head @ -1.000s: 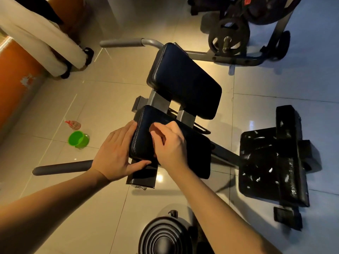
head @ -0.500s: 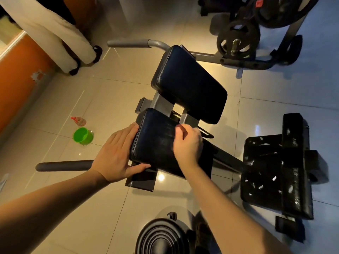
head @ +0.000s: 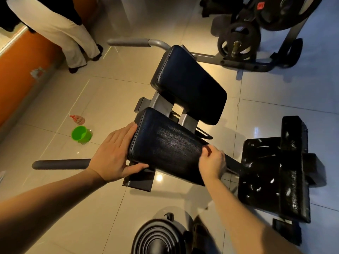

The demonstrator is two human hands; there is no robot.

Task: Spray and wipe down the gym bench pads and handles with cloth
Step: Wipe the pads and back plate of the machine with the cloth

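In the head view our left grip (head: 113, 153) lies flat, fingers straight, on the left end of the near pad (head: 165, 147) of the bench (head: 161, 104), and our right grip (head: 212, 164) is curled at its right end; whether it holds a cloth we cannot tell. The pad seems soft under a smooth, slippery cover, so we think it is best braced at its ends.

Just the one view here: a wide-angle cam worn on the person's head, tilted steeply down at the tiled floor (head: 102, 99). Both forearms come in from the bottom edge. The left hand (head: 113, 154) and right hand (head: 212, 164) sit close up mid-frame on the near pad (head: 165, 147). The weight rack (head: 238, 41) is far off, top right.
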